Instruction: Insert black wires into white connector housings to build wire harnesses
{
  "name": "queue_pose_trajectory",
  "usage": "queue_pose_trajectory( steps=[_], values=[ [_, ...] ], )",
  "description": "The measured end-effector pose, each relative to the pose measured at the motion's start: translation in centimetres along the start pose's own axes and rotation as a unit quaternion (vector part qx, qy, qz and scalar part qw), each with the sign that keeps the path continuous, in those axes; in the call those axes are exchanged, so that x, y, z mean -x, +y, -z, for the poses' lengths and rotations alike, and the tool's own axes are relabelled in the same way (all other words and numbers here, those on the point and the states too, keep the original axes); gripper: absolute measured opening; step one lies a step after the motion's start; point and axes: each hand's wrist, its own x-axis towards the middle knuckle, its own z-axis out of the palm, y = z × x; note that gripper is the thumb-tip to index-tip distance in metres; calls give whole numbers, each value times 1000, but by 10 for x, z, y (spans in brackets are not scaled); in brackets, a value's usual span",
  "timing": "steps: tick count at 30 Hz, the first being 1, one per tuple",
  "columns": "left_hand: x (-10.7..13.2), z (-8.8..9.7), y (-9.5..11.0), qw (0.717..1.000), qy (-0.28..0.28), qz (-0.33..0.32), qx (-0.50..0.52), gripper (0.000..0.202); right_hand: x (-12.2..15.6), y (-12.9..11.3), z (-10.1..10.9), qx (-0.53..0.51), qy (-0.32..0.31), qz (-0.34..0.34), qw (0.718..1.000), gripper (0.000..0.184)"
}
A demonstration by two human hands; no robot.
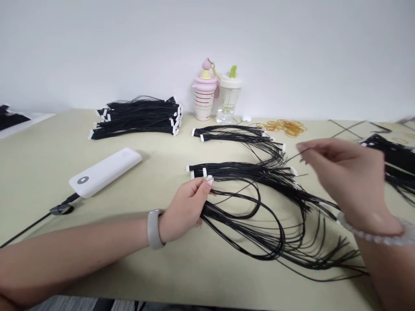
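Note:
My left hand (188,206) is closed around a bunch of thin black wires (259,224) with white end tags, held near the tagged ends at the table's middle. The wires loop and fan out to the right across the table. My right hand (343,181) is raised to the right and pinches a single black wire (292,157) between its fingertips, stretched toward the loose bundle. Two more groups of the same wires (236,134) lie flat just behind my hands.
A neat stack of tagged black wires (139,117) lies at the back left. A white power bank (105,172) with a cable sits at the left. Two cups (217,97) stand by the wall, with yellow rubber bands (287,126) beside them. More wires (395,166) lie at the right edge.

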Motion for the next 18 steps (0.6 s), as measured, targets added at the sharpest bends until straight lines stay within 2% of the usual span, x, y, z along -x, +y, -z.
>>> queue_pose_trajectory(
  steps=[1, 3, 4, 5, 7, 9, 10, 11, 14, 16, 18],
  values=[
    [0, 0, 0, 1000, 0, -1, 3, 41, -6, 2, 2, -111, 32, -49, 992, 17],
    [0, 0, -1, 1000, -1, -1, 9, 42, -14, 4, 4, -323, 55, -132, 935, 23],
    [0, 0, -1, 1000, -3, 0, 12, 42, -15, 4, 4, -384, 56, -165, 907, 25],
    [0, 0, -1, 1000, -5, 1, 16, 42, -14, 2, 4, -407, 54, -185, 893, 28],
    [0, 0, -2, 1000, -7, -2, 21, 42, -6, -4, 1, -377, 29, -173, 909, 41],
    [-1, 0, -4, 1000, -7, -12, 26, 42, 7, -12, -5, -316, -51, -109, 941, 59],
    [-1, 0, -5, 999, -7, -19, 28, 42, 15, -16, -9, -280, -101, -72, 952, 62],
    [-1, 0, -6, 999, -8, -26, 29, 42, 23, -20, -13, -236, -153, -42, 959, 55],
    [-2, 0, -10, 999, -8, -44, 31, 40, 42, -29, -24, -70, -269, 64, 959, 11],
    [-2, 0, -11, 998, -15, -53, 32, 38, 50, -32, -30, 7, -299, 132, 945, 13],
    [-2, 1, -10, 998, -27, -60, 23, 38, 54, -34, -35, 23, -296, 169, 940, 13]
  ],
)
